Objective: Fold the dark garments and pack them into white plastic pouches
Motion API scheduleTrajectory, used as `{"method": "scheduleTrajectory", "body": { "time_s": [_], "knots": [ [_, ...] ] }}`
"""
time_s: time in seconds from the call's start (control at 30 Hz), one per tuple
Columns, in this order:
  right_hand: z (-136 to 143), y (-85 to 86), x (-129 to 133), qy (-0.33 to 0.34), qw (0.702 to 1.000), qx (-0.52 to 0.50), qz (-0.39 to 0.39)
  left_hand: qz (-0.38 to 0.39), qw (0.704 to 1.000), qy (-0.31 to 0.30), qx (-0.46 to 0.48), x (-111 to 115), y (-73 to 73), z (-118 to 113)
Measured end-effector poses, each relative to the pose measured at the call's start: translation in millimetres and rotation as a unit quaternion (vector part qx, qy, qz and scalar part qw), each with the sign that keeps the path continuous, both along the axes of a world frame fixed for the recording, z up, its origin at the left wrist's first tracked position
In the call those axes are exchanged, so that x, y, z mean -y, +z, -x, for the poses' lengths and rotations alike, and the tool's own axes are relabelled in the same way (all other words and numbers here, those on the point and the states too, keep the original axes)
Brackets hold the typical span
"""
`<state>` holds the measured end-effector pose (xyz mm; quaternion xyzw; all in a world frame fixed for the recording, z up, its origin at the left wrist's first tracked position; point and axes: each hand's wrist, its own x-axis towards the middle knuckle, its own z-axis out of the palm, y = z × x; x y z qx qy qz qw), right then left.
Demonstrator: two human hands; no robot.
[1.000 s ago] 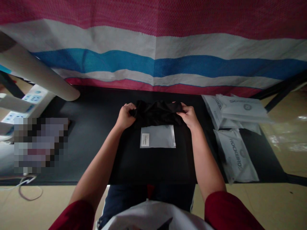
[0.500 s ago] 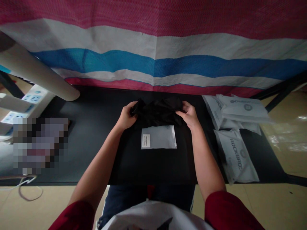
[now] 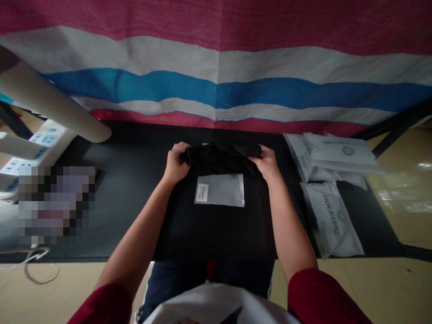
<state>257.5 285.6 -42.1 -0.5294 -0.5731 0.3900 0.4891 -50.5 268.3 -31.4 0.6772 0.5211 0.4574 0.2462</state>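
Note:
A crumpled black cloth (image 3: 221, 158) stretches between my two hands over the middle of the black table. Its left end is gripped by my left hand (image 3: 177, 162), with the fingers curled round it. My right hand (image 3: 265, 162) pinches the right end between thumb and fingers. Just below the cloth a translucent zip bag (image 3: 222, 191) with a white label lies flat on the table, its upper edge partly covered by the cloth.
Packed clear bags (image 3: 346, 155) are piled at the table's right, with another packed bag (image 3: 334, 220) below them. At the left are a blurred-out object (image 3: 60, 202), a power strip (image 3: 43, 139) and a thick pale tube (image 3: 77, 112). A striped sheet (image 3: 216, 67) hangs behind.
My left hand has shifted slightly left with its end of the cloth. The zip bag has slid a little up and left and turned slightly. A small pale patch now shows above the cloth.

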Motion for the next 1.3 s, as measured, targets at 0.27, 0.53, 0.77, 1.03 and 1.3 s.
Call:
{"method": "scheduleTrajectory", "body": {
  "time_s": [0.27,0.53,0.77,1.03,1.3],
  "knots": [
    [2,-1.9,-1,-0.032,0.999,-0.003,-0.026,0.086,0.986,-0.138,-0.044,6,15.0,4],
    [-1,-1.0,1,-0.003,0.994,0.070,-0.085,0.031,0.991,-0.089,-0.098,2,8.3,5],
    [3,-0.5,5,0.031,0.986,0.136,-0.092,0.018,0.993,0.005,-0.121,-2,3.0,12],
    [4,6.5,8,0.019,0.989,0.122,-0.078,0.050,0.992,0.038,-0.108,-3,1.6,13],
    [11,9.8,12,0.006,0.978,0.187,-0.097,0.020,0.985,0.097,-0.140,1,-2.3,10]
  ]
}}
